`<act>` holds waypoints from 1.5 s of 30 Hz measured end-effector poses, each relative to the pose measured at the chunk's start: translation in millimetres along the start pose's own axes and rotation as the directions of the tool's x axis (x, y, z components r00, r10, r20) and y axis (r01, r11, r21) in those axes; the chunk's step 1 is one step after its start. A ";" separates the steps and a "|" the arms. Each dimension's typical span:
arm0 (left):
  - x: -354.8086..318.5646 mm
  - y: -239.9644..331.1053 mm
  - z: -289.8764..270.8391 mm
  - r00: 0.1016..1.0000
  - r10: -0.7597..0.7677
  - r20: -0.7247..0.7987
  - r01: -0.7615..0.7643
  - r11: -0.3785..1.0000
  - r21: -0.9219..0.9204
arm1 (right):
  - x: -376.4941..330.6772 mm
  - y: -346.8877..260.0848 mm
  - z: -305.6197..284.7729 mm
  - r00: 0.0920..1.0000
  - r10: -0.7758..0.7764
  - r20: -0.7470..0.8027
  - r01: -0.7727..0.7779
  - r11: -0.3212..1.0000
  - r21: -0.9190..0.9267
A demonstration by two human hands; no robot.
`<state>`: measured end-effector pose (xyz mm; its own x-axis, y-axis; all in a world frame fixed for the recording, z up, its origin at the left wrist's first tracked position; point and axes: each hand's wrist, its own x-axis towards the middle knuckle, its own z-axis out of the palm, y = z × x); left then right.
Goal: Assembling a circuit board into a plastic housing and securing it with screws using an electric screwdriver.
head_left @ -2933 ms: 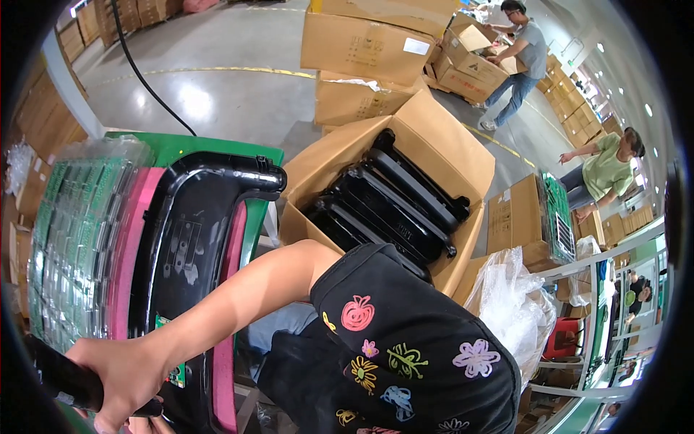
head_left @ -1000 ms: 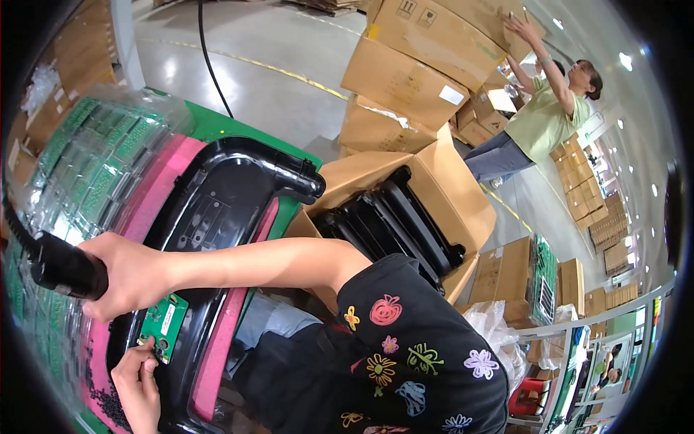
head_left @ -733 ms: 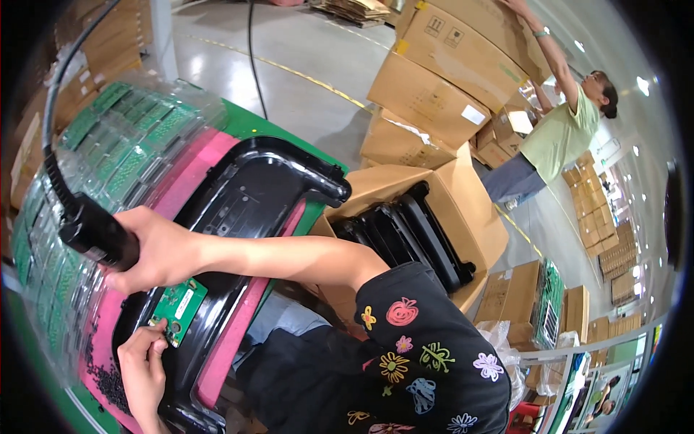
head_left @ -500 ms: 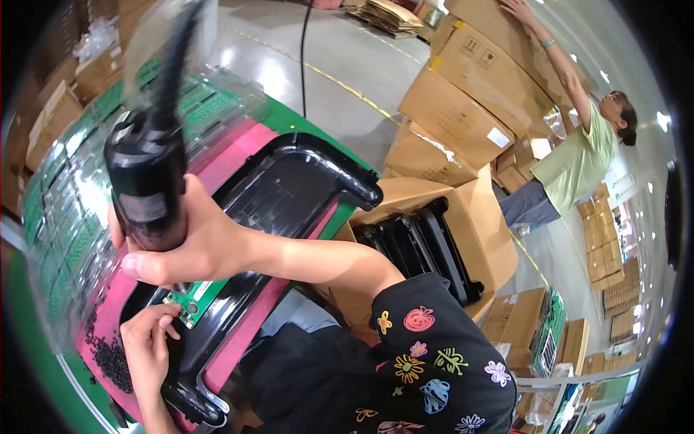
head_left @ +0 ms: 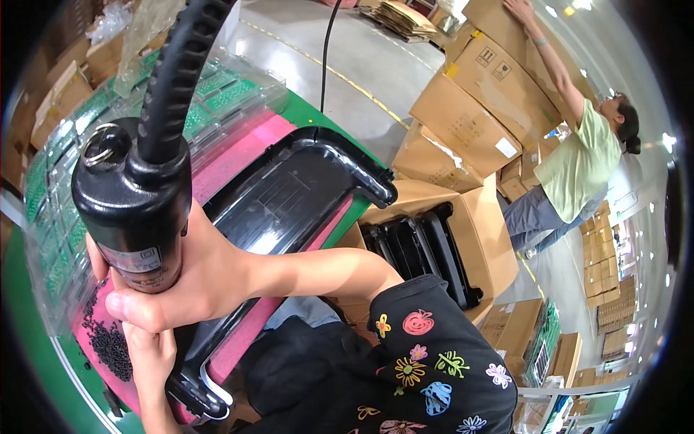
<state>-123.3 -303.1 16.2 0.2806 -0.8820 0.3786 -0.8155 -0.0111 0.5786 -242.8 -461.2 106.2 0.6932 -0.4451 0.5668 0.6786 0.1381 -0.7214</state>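
My right hand (head_left: 206, 278) is wrapped round a black electric screwdriver (head_left: 130, 192), held upright with its thick ribbed cable rising from the top. The tool's tip is hidden beneath the hand. Just below it is my left hand (head_left: 153, 362), whose fingers disappear behind the right one, so what they touch cannot be seen. Under both hands lies a large glossy black plastic housing (head_left: 311, 184) on a pink mat (head_left: 230, 160). A heap of small black screws (head_left: 112, 351) sits on the mat beside my left hand.
Clear trays of green circuit boards (head_left: 72, 210) cover the bench's left side. Right of the bench, an open carton (head_left: 495, 239) holds more black housings (head_left: 419, 249). Beyond it stand stacked cartons (head_left: 463, 119), where another person (head_left: 578, 166) reaches up. A thin black cable (head_left: 325, 65) hangs behind.
The screwdriver and my right hand have come lower and nearer, now covering my left fingers and the green circuit board that showed inside the housing. The view has shifted slightly.
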 end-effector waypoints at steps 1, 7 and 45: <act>0.6 2.3 1.0 1.000 -0.001 0.000 0.001 1.000 -0.002 | -0.1 1.6 -1.3 1.000 -0.013 0.001 0.013 1.000 -0.003; -0.3 4.0 2.7 1.000 -0.023 -0.013 0.024 0.997 0.073 | -0.4 3.0 -2.1 1.000 -0.031 0.004 0.031 0.999 -0.023; 18.3 11.6 -4.9 0.977 -0.169 0.129 0.179 0.981 -0.071 | -0.8 39.9 -27.3 0.980 0.193 0.046 -0.168 0.932 -0.321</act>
<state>-125.2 -317.1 33.4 0.3467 -0.9207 0.1792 -0.7141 -0.1352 0.6868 -222.9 -479.5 66.1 0.8214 -0.3692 0.4347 0.4377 -0.0806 -0.8955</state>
